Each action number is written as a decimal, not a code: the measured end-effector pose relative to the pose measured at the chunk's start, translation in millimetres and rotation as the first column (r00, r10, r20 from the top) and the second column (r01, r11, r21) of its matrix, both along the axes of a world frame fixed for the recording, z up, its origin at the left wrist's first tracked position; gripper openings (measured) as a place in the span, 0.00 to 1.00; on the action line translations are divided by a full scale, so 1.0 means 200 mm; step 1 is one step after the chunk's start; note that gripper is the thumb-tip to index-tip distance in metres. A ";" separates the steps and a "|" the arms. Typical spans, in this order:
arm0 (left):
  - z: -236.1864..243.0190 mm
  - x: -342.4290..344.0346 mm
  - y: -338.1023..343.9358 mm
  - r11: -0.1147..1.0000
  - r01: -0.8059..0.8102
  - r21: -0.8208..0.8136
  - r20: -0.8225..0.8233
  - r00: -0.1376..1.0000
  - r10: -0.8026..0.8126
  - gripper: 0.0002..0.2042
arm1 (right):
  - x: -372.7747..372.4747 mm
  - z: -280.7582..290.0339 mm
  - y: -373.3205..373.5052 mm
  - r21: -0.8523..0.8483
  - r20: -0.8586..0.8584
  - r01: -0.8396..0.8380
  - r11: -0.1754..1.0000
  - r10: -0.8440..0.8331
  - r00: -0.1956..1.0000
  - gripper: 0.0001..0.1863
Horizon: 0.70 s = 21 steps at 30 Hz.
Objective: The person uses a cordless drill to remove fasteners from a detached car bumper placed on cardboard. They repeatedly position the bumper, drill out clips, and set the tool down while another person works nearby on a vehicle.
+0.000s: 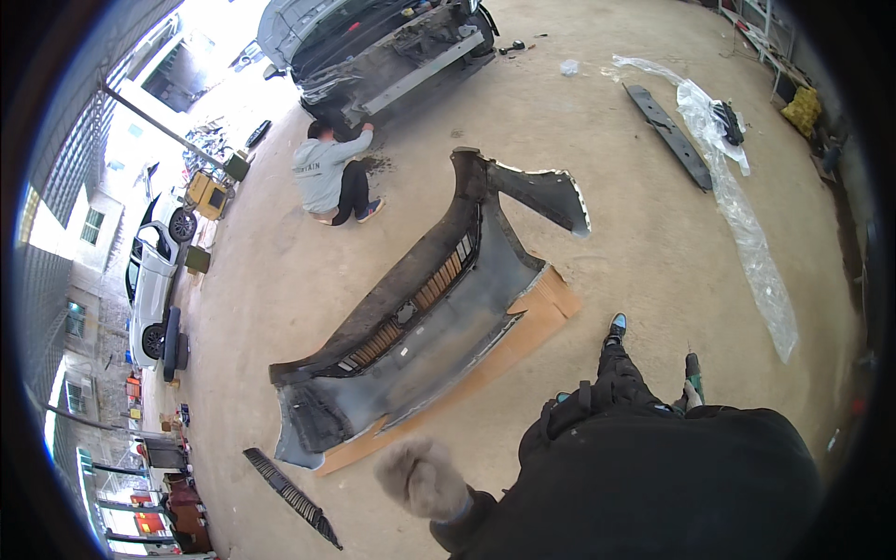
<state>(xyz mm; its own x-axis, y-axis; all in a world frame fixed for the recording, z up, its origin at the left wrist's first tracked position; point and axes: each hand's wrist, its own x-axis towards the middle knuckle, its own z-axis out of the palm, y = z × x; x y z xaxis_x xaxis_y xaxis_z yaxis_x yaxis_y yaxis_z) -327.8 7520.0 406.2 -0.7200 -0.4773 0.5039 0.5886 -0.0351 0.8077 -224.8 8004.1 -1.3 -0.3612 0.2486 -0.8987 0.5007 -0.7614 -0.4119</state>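
My left hand, in a greyish glove, is raised at the lower middle; it looks rounded and closed, but blur hides the fingers and anything in them. My right hand hangs beside my leg, mostly hidden by my dark jacket. It is closed around a slim green-and-black tool, whose exact kind I cannot make out. In front of me a large car bumper cover, dark with a slotted grille section, lies on the floor. Flattened brown cardboard is under its near edge.
A slotted black trim strip lies near my left hand. Farther off, a person in grey squats by a car with its front stripped. To the right are a long dark panel and clear plastic sheeting. A white car stands left.
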 end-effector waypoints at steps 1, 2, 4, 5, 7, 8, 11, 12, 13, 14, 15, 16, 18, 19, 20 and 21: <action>0.07 0.00 0.03 0.988 0.153 -0.003 -0.119 0.981 -0.152 0.17 | 0.01 0.01 0.00 0.000 -0.001 0.000 1.000 0.000 1.000 0.22; 0.13 -0.02 0.06 0.953 0.302 -0.023 -0.236 0.925 -0.298 0.16 | 0.01 0.01 0.01 -0.002 -0.005 -0.003 1.000 0.003 1.000 0.22; 0.26 -0.05 0.10 0.802 0.595 -0.053 -0.390 0.727 -0.565 0.11 | 0.01 0.02 0.01 0.001 -0.007 -0.007 1.000 0.007 1.000 0.22; 0.33 -0.08 0.10 0.791 0.586 -0.175 -0.352 0.713 -0.607 0.09 | 0.01 0.02 0.01 0.002 -0.011 -0.007 1.000 0.007 1.000 0.22; 0.46 -0.12 0.09 0.708 0.605 -0.364 -0.196 0.693 -0.693 0.07 | 0.00 0.01 0.00 0.007 -0.022 0.005 1.000 -0.005 1.000 0.21; 0.49 -0.13 0.12 0.667 0.598 -0.444 -0.131 0.693 -0.709 0.09 | -0.01 0.02 0.00 0.010 0.005 0.051 0.999 -0.051 0.999 0.21; 0.53 -0.12 0.17 0.643 0.676 -0.359 -0.128 0.647 -0.752 0.13 | -0.03 0.03 -0.03 0.049 0.052 0.077 0.996 -0.080 0.995 0.22; 0.54 -0.11 0.18 0.609 0.714 -0.345 -0.096 0.618 -0.780 0.14 | -0.03 0.04 -0.04 0.014 0.069 0.088 0.996 -0.088 0.994 0.23; 0.53 -0.09 0.18 0.573 0.749 -0.332 -0.062 0.589 -0.806 0.14 | -0.03 0.05 -0.04 -0.019 0.086 0.098 0.995 -0.096 0.992 0.24; 0.52 -0.08 0.17 0.548 0.771 -0.324 -0.043 0.566 -0.823 0.15 | -0.02 0.07 -0.05 -0.009 0.170 0.132 0.991 -0.129 0.977 0.24; 0.52 -0.06 0.16 0.522 0.791 -0.319 -0.020 0.545 -0.838 0.16 | -0.01 0.08 -0.06 -0.038 0.114 0.111 0.993 -0.106 0.988 0.25; 0.51 -0.05 0.15 0.503 0.809 -0.304 0.001 0.528 -0.849 0.16 | 0.00 0.10 -0.06 -0.027 0.125 0.115 0.993 -0.111 0.986 0.25; 0.51 -0.04 0.12 0.463 0.835 -0.297 0.037 0.495 -0.868 0.18 | 0.02 0.12 -0.06 -0.009 0.141 0.132 0.991 -0.129 0.981 0.26; 0.52 -0.04 0.11 0.437 0.848 -0.299 0.056 0.473 -0.879 0.18 | 0.03 0.13 -0.06 -0.020 0.164 0.150 0.988 -0.145 0.976 0.26; 0.53 -0.03 0.10 0.415 0.858 -0.302 0.073 0.455 -0.887 0.19 | 0.05 0.13 -0.05 -0.033 0.188 0.167 0.985 -0.158 0.969 0.26; 0.55 -0.03 0.11 0.403 0.865 -0.300 0.093 0.447 -0.890 0.20 | 0.06 0.13 -0.05 -0.046 0.211 0.184 0.982 -0.171 0.963 0.26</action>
